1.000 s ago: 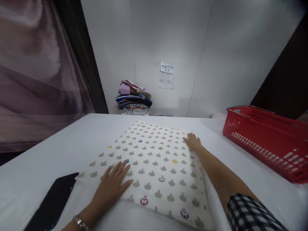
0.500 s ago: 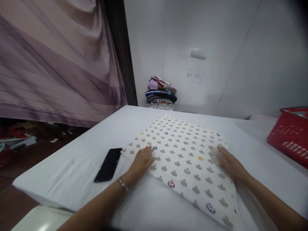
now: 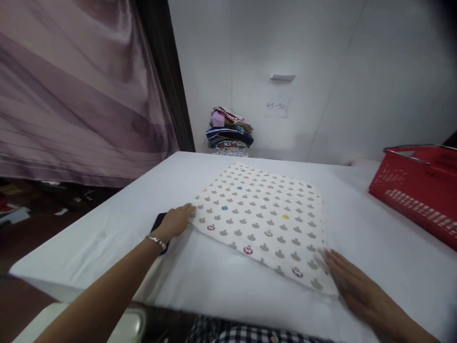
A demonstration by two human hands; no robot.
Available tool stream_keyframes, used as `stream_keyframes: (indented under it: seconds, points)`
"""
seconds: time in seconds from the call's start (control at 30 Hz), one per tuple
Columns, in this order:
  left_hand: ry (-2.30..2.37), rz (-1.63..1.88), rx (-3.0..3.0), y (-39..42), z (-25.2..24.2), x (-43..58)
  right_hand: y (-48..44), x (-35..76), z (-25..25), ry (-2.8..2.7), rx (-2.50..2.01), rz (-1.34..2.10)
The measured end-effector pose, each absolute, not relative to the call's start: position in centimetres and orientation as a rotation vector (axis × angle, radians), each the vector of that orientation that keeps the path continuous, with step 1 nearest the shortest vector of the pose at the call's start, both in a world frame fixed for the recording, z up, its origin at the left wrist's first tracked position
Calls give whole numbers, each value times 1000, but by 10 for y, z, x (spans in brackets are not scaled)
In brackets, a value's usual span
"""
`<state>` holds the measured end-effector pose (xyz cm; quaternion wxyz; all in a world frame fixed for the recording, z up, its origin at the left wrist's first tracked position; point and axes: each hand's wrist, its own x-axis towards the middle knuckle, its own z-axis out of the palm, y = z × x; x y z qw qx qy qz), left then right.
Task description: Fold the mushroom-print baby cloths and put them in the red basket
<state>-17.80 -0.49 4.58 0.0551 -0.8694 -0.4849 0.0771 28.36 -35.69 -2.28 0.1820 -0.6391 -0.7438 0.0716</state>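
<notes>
A white cloth (image 3: 255, 214) printed with grey mushroom shapes and a few coloured ones lies spread on the white table (image 3: 357, 205). My left hand (image 3: 176, 221) rests its outstretched fingers on the cloth's left corner; the thumb is hidden. A silver bracelet (image 3: 157, 242) circles that wrist. Beneath the left hand and wrist, a black phone (image 3: 159, 220) is partly covered. Near the cloth's front right corner, my right hand (image 3: 357, 286) lies with its fingers stretched out, their tips at the cloth's right edge. That hand grips nothing.
Against the white wall stands a pile of folded fabrics (image 3: 230, 131). A red plastic basket (image 3: 414, 190) sits on the right side of the table. To the left hangs a purple curtain (image 3: 89, 95). A paper marked 45-50 (image 3: 275, 106) is fixed to the wall.
My left hand has slid left to the cloth's corner, now over the phone. My right hand has come down toward the front right corner. The view has shifted right, showing more of the basket.
</notes>
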Motion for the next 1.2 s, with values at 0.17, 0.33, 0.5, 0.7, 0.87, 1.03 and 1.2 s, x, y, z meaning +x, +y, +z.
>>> stream_keyframes:
  seconds: [0.17,0.33,0.5,0.7,0.87,1.03,1.2]
  points:
    - [-1500,271,-2623,3,44,-177,-346,273,-10,-2246,-1756,166]
    - [-1415,217,-2623,11,38,-184,-340,267,-7,-2320,-1780,126]
    - [-1348,144,-2606,8,29,-184,-338,262,-10,-2328,-1706,73]
    - [-1093,-28,-2988,-55,21,-134,-337,260,-12,-2247,-1677,48]
    - [-554,-156,-3370,-129,15,-68,-332,255,-6,-2122,-1625,57]
    - [-309,-343,-3366,-164,11,-10,-337,253,-3,-2092,-1634,46]
    - [-89,-401,-3304,-179,12,26,-349,251,-7,-2078,-1720,102]
